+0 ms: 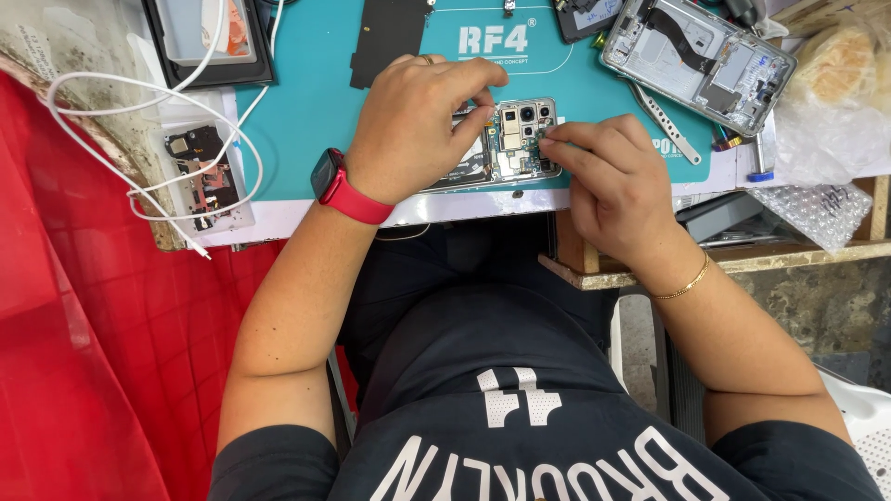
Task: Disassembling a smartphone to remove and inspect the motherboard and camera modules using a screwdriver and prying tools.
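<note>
- Pinning the opened phone (506, 144) flat on the teal mat (306, 102) near the desk (278, 221) edge, the left hand (418, 125) presses down with fingers curled over its frame
- Right hand (608, 176) pinches fingertips together at the board's right edge, steadying fine work
- A second opened phone (696, 60) lies apart, upper right

Opened phone (506, 144): left half hidden under left hand (413, 125); right edge covered by right hand (613, 176); second opened phone (698, 57) and black tray (209, 70): cut by top edge; board parts too small to tell.
</note>
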